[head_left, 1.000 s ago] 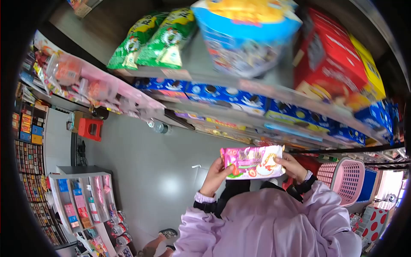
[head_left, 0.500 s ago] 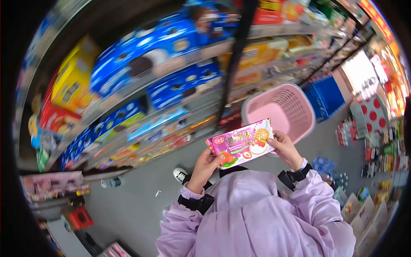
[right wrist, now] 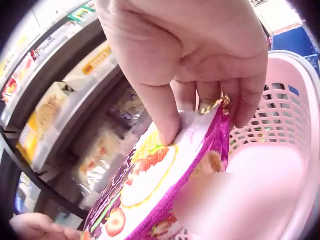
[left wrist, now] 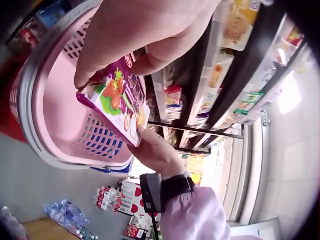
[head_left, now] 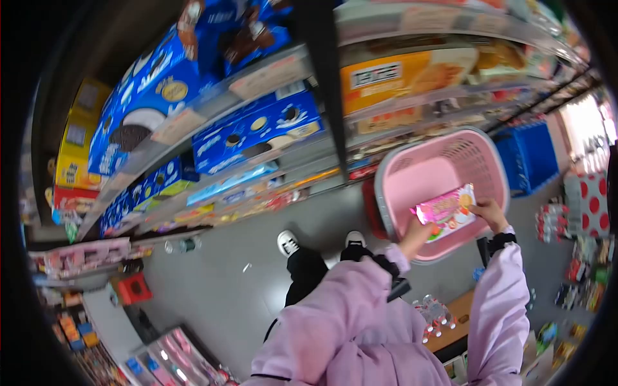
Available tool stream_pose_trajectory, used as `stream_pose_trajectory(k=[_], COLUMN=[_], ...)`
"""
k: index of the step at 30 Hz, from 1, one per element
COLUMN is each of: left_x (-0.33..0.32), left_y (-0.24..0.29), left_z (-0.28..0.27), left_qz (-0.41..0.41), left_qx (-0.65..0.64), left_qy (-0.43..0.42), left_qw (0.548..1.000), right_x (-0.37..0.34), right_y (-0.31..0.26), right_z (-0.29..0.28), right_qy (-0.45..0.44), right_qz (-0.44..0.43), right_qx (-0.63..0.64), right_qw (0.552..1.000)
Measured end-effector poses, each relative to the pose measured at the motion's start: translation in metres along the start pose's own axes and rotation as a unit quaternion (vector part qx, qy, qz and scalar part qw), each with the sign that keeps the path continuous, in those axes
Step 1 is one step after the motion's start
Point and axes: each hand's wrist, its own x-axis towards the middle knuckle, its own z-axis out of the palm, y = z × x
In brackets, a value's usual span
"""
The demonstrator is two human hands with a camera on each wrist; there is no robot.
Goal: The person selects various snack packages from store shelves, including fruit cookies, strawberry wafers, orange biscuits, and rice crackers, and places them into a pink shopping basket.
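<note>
A purple and white snack packet with strawberry and waffle pictures [head_left: 450, 212] is held over the pink basket [head_left: 405, 174]. My left hand [head_left: 415, 238] grips its left end, thumb on the printed front. The right hand [head_left: 490, 214] pinches the opposite end, thumb on the front and fingers behind, as the right wrist view shows at the packet's crimped end [right wrist: 215, 105]. In the left wrist view the packet [left wrist: 117, 97] overlaps the basket's opening, with the basket's rim [left wrist: 37, 125] beyond it. The basket's pink inside shows around the packet.
Shelves with blue cookie boxes [head_left: 257, 125] and an orange box [head_left: 393, 77] run along the far side. A blue basket [head_left: 531, 154] stands right of the pink one. Bottles [head_left: 434, 315] stand near my body, and a red stool [head_left: 132, 287] is at the left.
The view has swung right, bringing the pink basket nearer the middle. Both hands have carried the packet from in front of my body out over the basket, keeping their grip on its two ends.
</note>
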Motion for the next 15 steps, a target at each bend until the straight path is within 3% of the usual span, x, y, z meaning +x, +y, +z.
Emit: stream_pose_trajectory(k=[1,4,7,8,9,11,12,13,15], left_x=[0.027,0.038,0.066,0.07,0.078,0.073,0.071,0.068,0.06], left_y=[-0.036,-0.032,-0.062,-0.069,-0.083,-0.067,-0.06,-0.057,-0.042], left_z=[-0.003,0.001,-0.013,-0.016,-0.016,-0.01,-0.006,-0.006,-0.01], left_qz=[0.03,0.032,-0.073,-0.069,0.025,-0.003,-0.018,0.042,0.073], left_qx=[0.034,0.167,0.14,0.131,0.124,0.187,0.217,0.218,0.156], left_qy=[0.052,0.185,0.234,0.246,0.255,0.285,0.299,0.293,0.218], left_qw=[0.998,0.968,0.959,0.958,0.959,0.94,0.929,0.93,0.961], right_x=[0.014,0.061,0.1,0.11,0.115,0.137,0.142,0.148,0.156], right_y=[0.008,0.05,0.09,0.094,0.091,0.101,0.096,0.094,0.094], right_z=[0.002,0.004,0.004,0.006,0.013,0.021,0.028,0.033,0.045], right_qy=[-0.01,-0.061,-0.1,-0.105,-0.101,-0.078,-0.086,-0.092,-0.116], right_qz=[0.019,0.041,0.037,0.033,0.022,-0.001,0.023,0.047,0.073], right_qx=[0.01,0.04,0.007,-0.043,-0.067,-0.229,-0.233,-0.237,-0.167], right_qw=[1.0,0.996,0.994,0.993,0.992,0.97,0.968,0.966,0.976])
